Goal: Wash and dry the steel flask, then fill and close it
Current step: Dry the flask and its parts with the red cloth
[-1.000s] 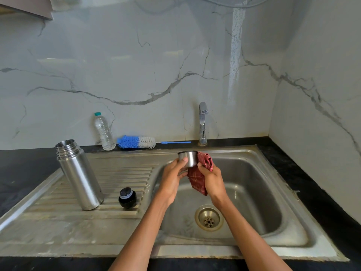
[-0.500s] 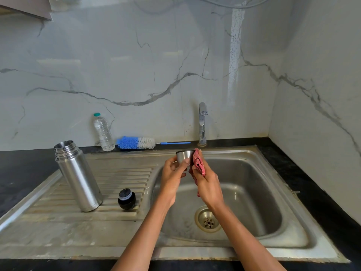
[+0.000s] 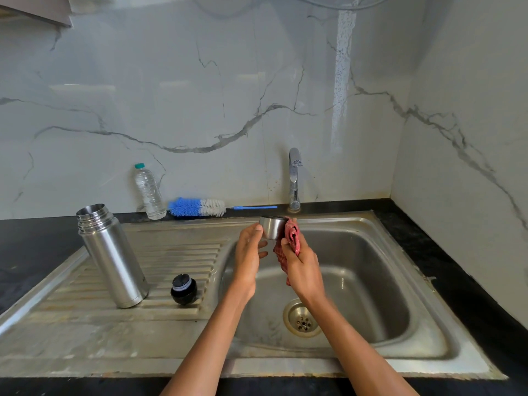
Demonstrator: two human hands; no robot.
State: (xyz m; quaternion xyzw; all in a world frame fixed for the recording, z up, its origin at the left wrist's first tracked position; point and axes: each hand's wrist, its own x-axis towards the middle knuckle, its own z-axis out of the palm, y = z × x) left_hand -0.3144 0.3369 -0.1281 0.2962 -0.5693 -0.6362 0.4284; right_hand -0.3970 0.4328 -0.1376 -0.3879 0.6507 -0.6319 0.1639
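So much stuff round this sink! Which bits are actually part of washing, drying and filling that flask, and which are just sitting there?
Part of the job:
steel flask, open, standing on the drainboard
black stopper beside it
steel cup lid, held by the left hand
red cloth, gripped by the right hand
tap
sink

Just sitting there for now:
bottle brush
plastic water bottle

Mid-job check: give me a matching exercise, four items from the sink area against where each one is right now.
Items:
1. steel flask
2. black stopper
3. steel cup
4. bottle brush

Places:
A. lying on the counter by the wall
B. held in the left hand, over the basin
C. standing open on the drainboard
D. on the drainboard, right of the flask

Pairs: 1-C, 2-D, 3-B, 4-A
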